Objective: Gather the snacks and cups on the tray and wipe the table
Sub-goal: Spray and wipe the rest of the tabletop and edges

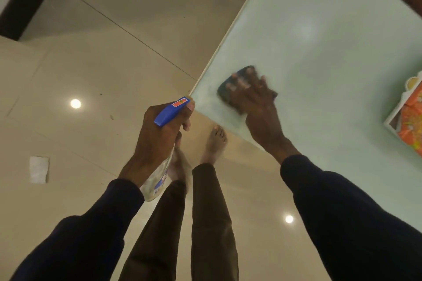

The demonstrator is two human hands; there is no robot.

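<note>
1. The pale green, smooth-topped counter (319, 41) fills the upper right of the frame, and its near corner points toward the centre.
2. The right grip (253, 96) lies flat on a dark blue-green wiping cloth (237, 82) just inside that corner. Its fingers (242, 81) are straight and spread, pressing down on the cloth rather than curling round it. Both the hand and the cloth are blurred.
3. The left grip (159, 134), left of centre and off the counter's edge, is closed round the neck of a clear plastic spray bottle (157, 180). The bottle's blue trigger head (172, 110) sticks out above the knuckles and points toward the counter corner. Its body hangs down below the wrist.
4. At the right edge of the frame a white rectangular tray (396, 112) sits on the counter, well apart from the cloth and partly cut off by the frame. An orange patterned snack packet (413, 121) lies in it.
5. Just above the packet is a small round white-rimmed thing (412, 81) with a yellowish middle. Too little of it shows to tell what it is.
6. Both arms wear dark navy sleeves (342, 201). Between them are brown trouser legs (210, 212) and a bare foot (215, 141) on the floor.
7. The glossy beige tiled floor (102, 64) takes up the left half of the frame. A white folded rag (38, 169) lies on it at lower left.
</note>
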